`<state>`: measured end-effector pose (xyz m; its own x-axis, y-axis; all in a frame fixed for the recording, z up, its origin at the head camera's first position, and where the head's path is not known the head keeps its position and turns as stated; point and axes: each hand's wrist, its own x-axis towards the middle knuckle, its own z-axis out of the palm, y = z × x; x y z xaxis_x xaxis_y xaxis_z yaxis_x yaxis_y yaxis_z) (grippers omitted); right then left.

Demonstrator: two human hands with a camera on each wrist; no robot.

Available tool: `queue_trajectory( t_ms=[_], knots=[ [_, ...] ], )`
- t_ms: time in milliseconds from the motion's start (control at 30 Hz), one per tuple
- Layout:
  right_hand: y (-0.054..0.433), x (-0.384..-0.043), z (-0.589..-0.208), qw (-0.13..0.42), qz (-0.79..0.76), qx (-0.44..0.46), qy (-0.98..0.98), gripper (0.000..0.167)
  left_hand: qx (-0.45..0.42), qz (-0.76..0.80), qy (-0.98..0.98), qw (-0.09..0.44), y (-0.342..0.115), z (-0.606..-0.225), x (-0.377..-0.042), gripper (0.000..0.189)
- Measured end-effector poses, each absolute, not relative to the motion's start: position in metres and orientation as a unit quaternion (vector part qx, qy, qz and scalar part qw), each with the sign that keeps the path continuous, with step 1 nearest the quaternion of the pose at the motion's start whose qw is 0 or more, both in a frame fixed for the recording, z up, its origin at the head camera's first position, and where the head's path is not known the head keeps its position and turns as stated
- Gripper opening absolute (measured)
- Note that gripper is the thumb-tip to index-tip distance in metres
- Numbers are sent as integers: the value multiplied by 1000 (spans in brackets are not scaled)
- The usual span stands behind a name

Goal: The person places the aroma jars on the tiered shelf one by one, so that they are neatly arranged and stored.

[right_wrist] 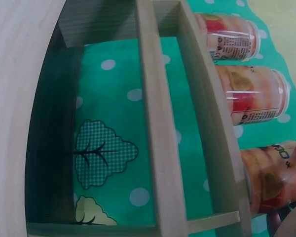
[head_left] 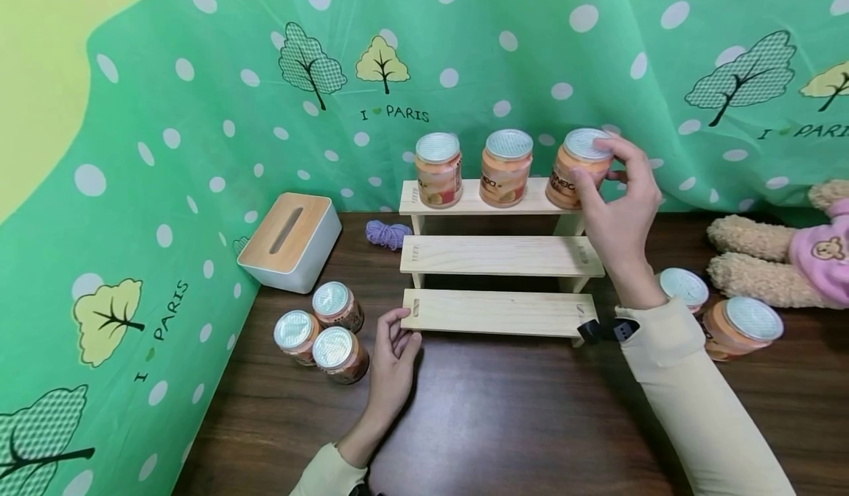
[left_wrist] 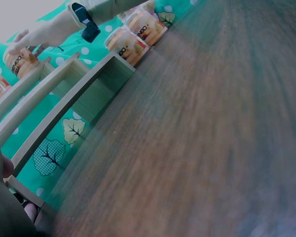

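My right hand (head_left: 623, 212) grips an orange-labelled jar (head_left: 564, 179) with a pale ribbed lid, thumb on its near side and fingers at the lid. The jar is upright at the right end of the top tier of a three-step wooden stand (head_left: 500, 255). Two similar jars, a middle one (head_left: 506, 175) and a left one (head_left: 439, 175), stand beside it in a row. The right wrist view shows the held jar (right_wrist: 272, 177) at the top board's edge. At the bottom tier's left end, my left hand (head_left: 393, 367) holds the board, its fingertips around the edge.
Three jars (head_left: 338, 356) cluster left of the stand, near a tissue box (head_left: 292, 234) with a wooden lid. Purple yarn (head_left: 388, 235) lies behind them. Two more jars (head_left: 739, 330) and a plush bear (head_left: 763, 260) are at the right. A green dotted cloth (head_left: 464, 54) hangs behind.
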<state>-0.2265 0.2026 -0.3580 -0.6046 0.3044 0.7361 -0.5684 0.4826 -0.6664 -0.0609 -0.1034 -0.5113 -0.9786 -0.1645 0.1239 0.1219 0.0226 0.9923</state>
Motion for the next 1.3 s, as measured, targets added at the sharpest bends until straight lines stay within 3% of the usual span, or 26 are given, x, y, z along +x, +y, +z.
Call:
queue_trajectory(
  t_ms=[600,700,800,933,1300],
  knots=[
    [208,-194,-348,443,501,90,-738,48,17,-700,-706,108,-105,-512,-61,42],
    [208,-185,-348,445,494,94,-741,55,16,-696,-710,109,-105,-512,-61,42],
    [210,-176,-351,448,490,94,-742,65,16,-695,-711,107,-104,-511,-60,41],
    [215,-167,-357,446,489,95,-744,59,20,-695,-712,102,-104,-512,-60,41],
    [234,-147,-374,437,489,102,-748,67,22,-696,-710,102,-103,-512,-61,41]
  ],
)
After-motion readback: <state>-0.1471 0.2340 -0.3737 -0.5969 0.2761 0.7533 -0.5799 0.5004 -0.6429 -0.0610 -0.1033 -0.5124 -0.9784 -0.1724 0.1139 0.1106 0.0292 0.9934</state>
